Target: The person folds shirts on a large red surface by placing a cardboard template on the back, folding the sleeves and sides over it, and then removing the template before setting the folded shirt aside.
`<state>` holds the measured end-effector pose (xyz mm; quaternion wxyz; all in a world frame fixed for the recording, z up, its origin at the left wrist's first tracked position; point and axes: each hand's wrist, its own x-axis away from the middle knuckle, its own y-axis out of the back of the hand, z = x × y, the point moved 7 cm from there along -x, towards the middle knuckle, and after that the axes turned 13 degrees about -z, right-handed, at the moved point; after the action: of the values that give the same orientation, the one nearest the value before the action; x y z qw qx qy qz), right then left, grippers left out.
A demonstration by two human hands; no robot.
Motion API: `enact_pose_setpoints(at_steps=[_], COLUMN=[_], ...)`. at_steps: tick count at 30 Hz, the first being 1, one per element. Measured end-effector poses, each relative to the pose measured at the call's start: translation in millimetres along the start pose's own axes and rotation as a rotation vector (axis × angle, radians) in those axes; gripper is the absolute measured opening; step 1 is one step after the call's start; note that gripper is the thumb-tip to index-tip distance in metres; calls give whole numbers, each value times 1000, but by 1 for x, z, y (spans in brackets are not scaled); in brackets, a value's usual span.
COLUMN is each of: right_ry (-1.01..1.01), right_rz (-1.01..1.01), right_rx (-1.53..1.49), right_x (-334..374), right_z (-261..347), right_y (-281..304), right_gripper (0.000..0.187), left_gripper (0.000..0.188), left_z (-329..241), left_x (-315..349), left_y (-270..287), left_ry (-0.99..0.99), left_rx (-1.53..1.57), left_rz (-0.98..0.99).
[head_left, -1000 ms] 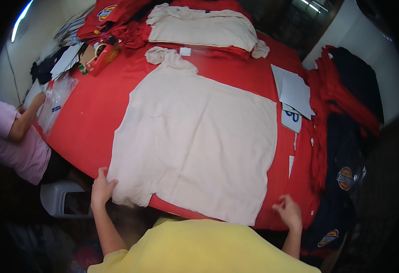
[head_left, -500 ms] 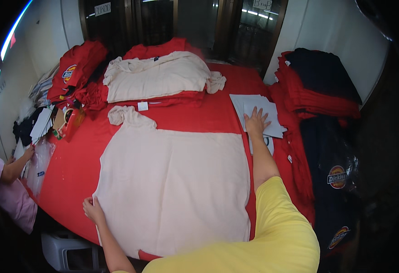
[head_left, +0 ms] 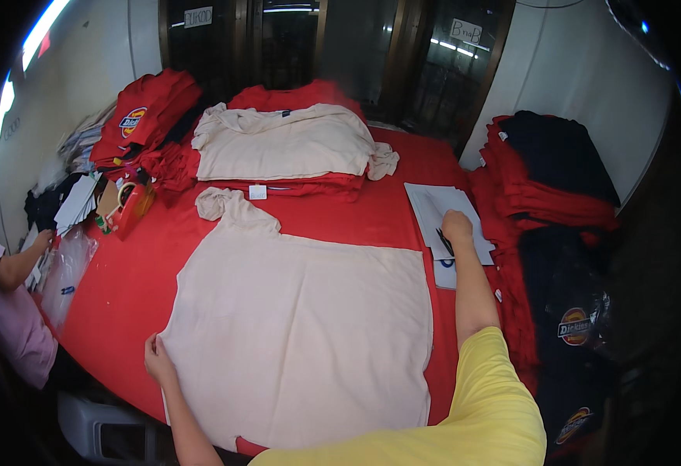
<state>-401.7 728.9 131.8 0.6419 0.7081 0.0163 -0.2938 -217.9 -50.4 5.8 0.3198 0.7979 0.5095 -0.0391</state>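
Nearest, a grey stool (head_left: 80, 417) stands at the left below the desk (head_left: 115, 318), whose red covering shows around a cream shirt (head_left: 301, 334) spread broad and nearly smooth in the middle, its near part reaching the wearer's yellow top (head_left: 496, 380). The left hand (head_left: 156, 359) rests at the shirt's left edge, fingers together and curled, perhaps to steady the cloth while the other arm stretches away; whether the fabric is pinched I cannot tell. At the right, navy garments (head_left: 542, 287) lie along the side, probably put there to leave the middle free for the shirt. Farther up, the right hand (head_left: 457, 227) is on white sheets (head_left: 426, 203) just beyond the shirt's right edge, within that arm's reach; its fingers are drawn in, but I cannot tell whether they clamp a sheet or the dark strip beside them. Across at the left, a co-worker's hand (head_left: 43, 239) is near clear plastic (head_left: 68, 272). Beyond, a red tape dispenser (head_left: 128, 210) sits left of a folded cream garment (head_left: 286, 147) on red ones, seemingly stacked far off to save working space.
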Motion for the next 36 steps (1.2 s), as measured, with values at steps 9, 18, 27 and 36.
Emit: enact_pose_setpoints(at_steps=[9, 18, 27, 36], right_ry=[455, 640, 537, 581], right_rz=[-105, 230, 161, 218], right_rx=[-661, -907, -831, -796], right_x=[103, 210, 236, 231], right_z=[173, 335, 446, 452], right_y=[241, 91, 14, 12], right_gripper=[13, 20, 20, 27], left_gripper=[21, 41, 44, 46], left_z=[25, 10, 1, -95], left_x=[-20, -7, -19, 54], left_y=[10, -6, 4, -44], left_ry=[4, 47, -14, -663], left_rx=[-46, 93, 107, 82], left_rz=[23, 169, 220, 332])
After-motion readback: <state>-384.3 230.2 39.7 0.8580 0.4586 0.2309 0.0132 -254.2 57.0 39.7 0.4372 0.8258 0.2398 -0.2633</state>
